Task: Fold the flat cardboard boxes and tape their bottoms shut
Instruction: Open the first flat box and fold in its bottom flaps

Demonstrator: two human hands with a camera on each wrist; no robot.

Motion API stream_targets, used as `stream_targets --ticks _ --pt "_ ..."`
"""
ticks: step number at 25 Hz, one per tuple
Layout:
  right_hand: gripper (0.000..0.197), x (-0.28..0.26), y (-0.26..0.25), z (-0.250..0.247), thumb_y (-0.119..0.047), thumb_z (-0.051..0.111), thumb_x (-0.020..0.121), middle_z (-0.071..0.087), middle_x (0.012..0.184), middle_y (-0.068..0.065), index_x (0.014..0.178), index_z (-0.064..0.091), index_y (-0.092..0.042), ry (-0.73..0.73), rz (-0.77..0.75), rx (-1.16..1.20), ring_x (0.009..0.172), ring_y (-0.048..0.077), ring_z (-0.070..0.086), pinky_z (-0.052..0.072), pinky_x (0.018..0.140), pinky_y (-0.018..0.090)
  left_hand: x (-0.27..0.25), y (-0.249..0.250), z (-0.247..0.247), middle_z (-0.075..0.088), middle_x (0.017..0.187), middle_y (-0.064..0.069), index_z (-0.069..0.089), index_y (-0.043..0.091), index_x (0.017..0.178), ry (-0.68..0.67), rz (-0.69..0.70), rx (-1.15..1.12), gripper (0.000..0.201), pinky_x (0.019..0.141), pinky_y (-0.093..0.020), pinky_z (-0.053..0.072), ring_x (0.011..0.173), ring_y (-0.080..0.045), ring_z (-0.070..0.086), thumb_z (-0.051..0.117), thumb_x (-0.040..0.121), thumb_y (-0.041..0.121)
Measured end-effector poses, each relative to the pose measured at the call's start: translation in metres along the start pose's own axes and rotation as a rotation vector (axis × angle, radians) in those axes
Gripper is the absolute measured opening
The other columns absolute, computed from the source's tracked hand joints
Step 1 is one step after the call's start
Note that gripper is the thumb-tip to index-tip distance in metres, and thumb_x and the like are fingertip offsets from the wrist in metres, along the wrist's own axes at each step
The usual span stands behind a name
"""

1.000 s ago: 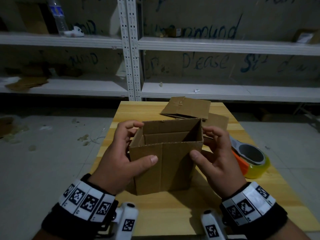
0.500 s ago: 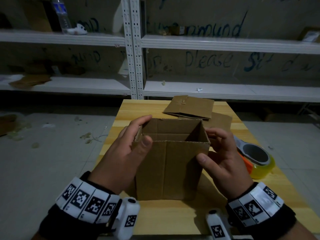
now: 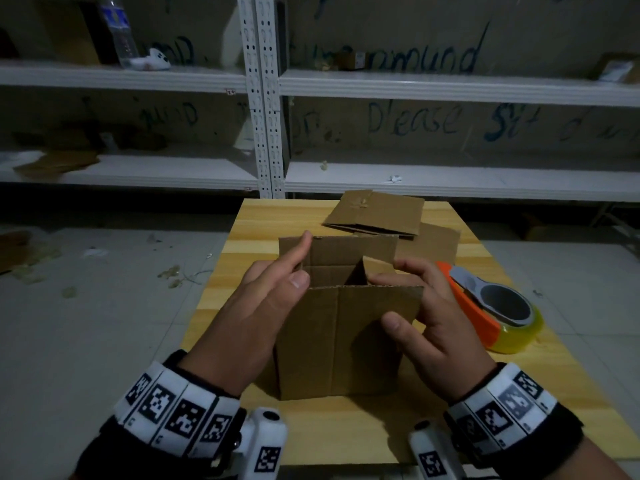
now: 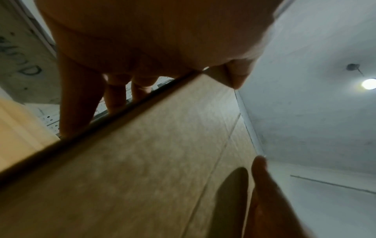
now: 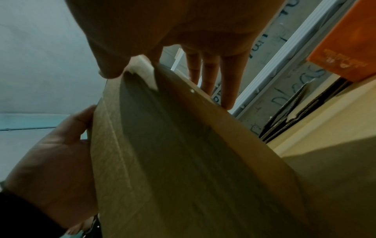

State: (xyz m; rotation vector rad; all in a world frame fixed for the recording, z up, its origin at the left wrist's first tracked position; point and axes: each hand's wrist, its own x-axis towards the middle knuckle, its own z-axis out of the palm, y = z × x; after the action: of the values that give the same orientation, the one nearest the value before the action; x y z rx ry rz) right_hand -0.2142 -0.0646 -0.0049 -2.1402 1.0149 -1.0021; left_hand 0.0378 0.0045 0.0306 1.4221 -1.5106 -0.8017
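A brown cardboard box (image 3: pixel 346 341) stands upright on the wooden table (image 3: pixel 270 220) with its top flaps up. My left hand (image 3: pixel 303 261) lies flat against its left side, fingers straight along the left flap and the thumb at the near left corner. My right hand (image 3: pixel 426 306) grips the right side: the thumb presses the front face and the curled fingers push the right flap inward over the opening. The left wrist view shows the box (image 4: pixel 142 177) with fingers behind its edge. The right wrist view shows the box (image 5: pixel 183 161) and my left hand (image 5: pixel 50 153).
An orange tape dispenser (image 3: pixel 495 306) with a clear roll lies right of the box. Flat cardboard boxes (image 3: pixel 377 216) are stacked at the table's far end. White shelves (image 3: pixel 450 181) stand behind the table, with a bottle (image 3: pixel 117 29) on the upper one. The floor drops off to the left.
My right fingers have pushed the right flap inward over the opening. My left fingers have straightened and reached along the left flap. The box stays upright in the same spot.
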Motion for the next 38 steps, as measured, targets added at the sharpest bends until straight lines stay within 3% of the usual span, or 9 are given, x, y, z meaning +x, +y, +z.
stream_targets --ticks 5,10,14,16,19,22,25,30,38 --pt "0.055 0.001 0.001 0.0 -0.091 0.041 0.082 0.039 0.149 -0.022 0.121 0.066 -0.062 0.039 0.014 0.032 0.137 -0.002 0.04 0.051 0.102 0.043 -0.008 -0.011 0.011 0.043 0.16 0.015 0.04 0.071 0.143 -0.017 0.036 0.11 0.093 0.115 -0.032 0.035 0.146 0.01 0.031 0.006 0.064 0.105" --pt "0.049 0.001 0.001 0.001 -0.084 0.033 0.09 0.037 0.146 -0.038 0.117 0.068 -0.063 0.044 0.007 0.062 0.139 0.001 0.041 0.051 0.102 0.048 -0.009 -0.009 0.013 0.018 0.149 0.042 0.052 0.068 0.134 0.039 -0.018 0.147 0.098 0.116 -0.036 0.011 0.146 0.012 0.001 0.003 0.059 0.107" --pt "0.032 0.002 -0.005 0.001 -0.077 0.038 0.093 0.043 0.144 -0.035 0.099 0.068 -0.068 0.057 0.048 0.047 0.136 -0.004 0.043 0.05 0.103 0.046 -0.01 -0.004 0.015 0.024 0.147 0.043 0.06 0.065 0.13 0.059 -0.039 0.056 0.078 0.111 -0.023 0.021 0.143 0.015 0.011 0.017 0.074 0.099" --pt "0.025 0.003 -0.007 0.003 -0.068 0.044 0.092 0.048 0.139 -0.033 0.09 0.069 -0.063 0.083 0.092 0.069 0.131 -0.004 0.047 0.05 0.1 0.042 -0.01 -0.003 0.018 0.05 0.144 0.03 0.061 0.061 0.129 0.052 -0.04 -0.017 0.05 0.102 -0.024 0.044 0.14 -0.002 0.043 0.031 0.091 0.077" --pt "0.033 0.003 -0.009 0.008 -0.065 0.059 0.082 0.057 0.136 -0.021 0.113 0.062 -0.054 0.141 0.184 0.193 0.122 -0.007 0.055 0.055 0.098 0.038 -0.007 -0.006 0.022 0.066 0.113 0.008 0.051 0.049 0.117 0.131 -0.036 -0.182 0.024 0.071 -0.031 0.06 0.092 -0.01 0.072 0.051 0.094 0.045" --pt "0.064 0.004 -0.01 0.009 -0.051 0.074 0.076 0.059 0.133 -0.019 0.134 0.047 -0.05 0.206 0.253 0.333 0.121 -0.006 0.057 0.052 0.1 0.034 -0.003 -0.004 0.025 0.065 0.123 -0.003 0.037 0.047 0.131 0.178 -0.02 -0.356 0.043 0.073 -0.023 0.06 0.095 -0.008 0.076 0.058 0.102 0.025" --pt "0.072 0.005 -0.014 0.011 -0.048 0.068 0.08 0.052 0.134 -0.028 0.141 0.035 -0.068 0.124 0.259 0.381 0.121 -0.011 0.054 0.049 0.099 0.031 -0.003 -0.001 0.025 0.058 0.113 0.022 0.021 0.052 0.153 0.108 -0.002 -0.401 0.072 0.067 -0.008 0.055 0.088 0.02 0.069 0.048 0.106 0.004" --pt "0.055 0.005 -0.014 0.009 -0.046 0.063 0.085 0.055 0.124 -0.04 0.127 0.045 -0.076 0.086 0.231 0.352 0.113 -0.02 0.055 0.049 0.09 0.024 -0.001 -0.008 0.023 0.072 0.114 0.007 0.049 0.054 0.126 0.157 0.0 -0.342 0.039 0.072 -0.026 0.06 0.094 -0.014 0.076 0.054 0.106 0.021" --pt "0.035 0.004 -0.017 0.011 -0.054 0.056 0.088 0.065 0.112 -0.03 0.122 0.064 -0.049 0.178 0.226 0.202 0.102 -0.005 0.064 0.054 0.083 0.032 0.001 -0.004 0.028 0.069 0.084 0.019 0.065 0.012 0.095 0.263 -0.042 -0.271 0.014 0.053 -0.005 0.044 0.068 0.009 0.061 0.055 0.104 0.016"
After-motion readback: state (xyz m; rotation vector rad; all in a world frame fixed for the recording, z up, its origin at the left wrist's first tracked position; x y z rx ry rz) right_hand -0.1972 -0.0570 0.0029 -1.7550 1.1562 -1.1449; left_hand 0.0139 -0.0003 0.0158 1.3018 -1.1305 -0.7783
